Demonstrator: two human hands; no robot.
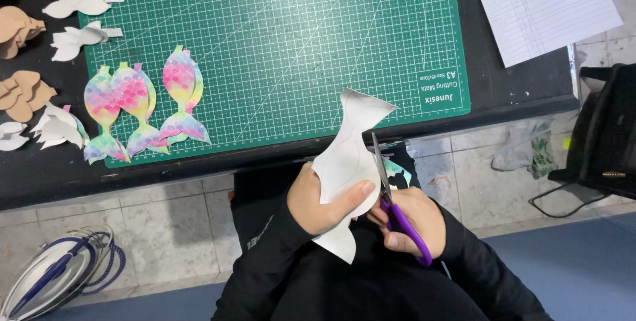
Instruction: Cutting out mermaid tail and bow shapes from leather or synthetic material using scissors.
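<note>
I see my left hand [318, 198] closed on a white paper cutout [350, 162], thumb across its face, held in the air just off the near edge of the black table [40, 175], above the lap. The cutout has a mermaid-tail outline; its forked top overlaps the near edge of the green cutting mat [278, 36] in view. My right hand [414, 218] is closed through the purple handles of the scissors [391, 188], blades up along the cutout's right edge, touching the paper. A scrap with rainbow scales shows just behind the blades.

On the mat's left part lie 3 rainbow scale tails [142, 106], close together, lower tips near the mat's near edge. Left of them, on bare table, sit white cutouts [73, 36] and tan cutouts [23, 92]. The mat's centre and right are open. A lined sheet [543, 3] overhangs the far right corner. On the floor: an iron [53, 274] at left, a black bag [606, 135] at right.
</note>
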